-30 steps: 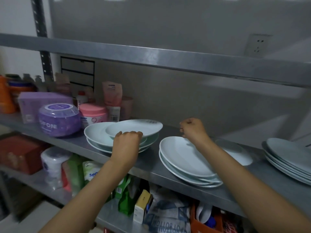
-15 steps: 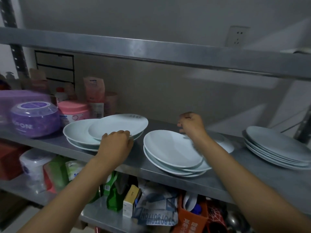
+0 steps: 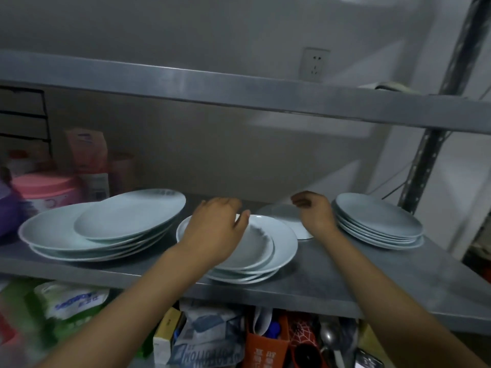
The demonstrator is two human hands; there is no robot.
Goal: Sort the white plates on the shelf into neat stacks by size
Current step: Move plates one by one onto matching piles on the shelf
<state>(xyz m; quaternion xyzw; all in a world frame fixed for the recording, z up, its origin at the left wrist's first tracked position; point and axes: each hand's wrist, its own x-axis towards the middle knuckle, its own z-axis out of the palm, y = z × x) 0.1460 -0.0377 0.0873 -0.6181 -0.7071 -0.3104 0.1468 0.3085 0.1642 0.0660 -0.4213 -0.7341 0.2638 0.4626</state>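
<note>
The left hand (image 3: 215, 232) is resting, fingers curled, on the middle stack (image 3: 255, 251); the right hand (image 3: 314, 215) is hovering half-open, empty. Lifting its top plate level seems wisest.

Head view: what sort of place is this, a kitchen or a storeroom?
Probably a household storeroom or pantry corner: a bare metal shelf on a slotted post, stacks of white plates beside a pink jar, and packets and boxes crammed below.

The left hand (image 3: 212, 232) has been shifted from the left pile onto the middle stack of white ceramic plates (image 3: 279, 243).
</note>
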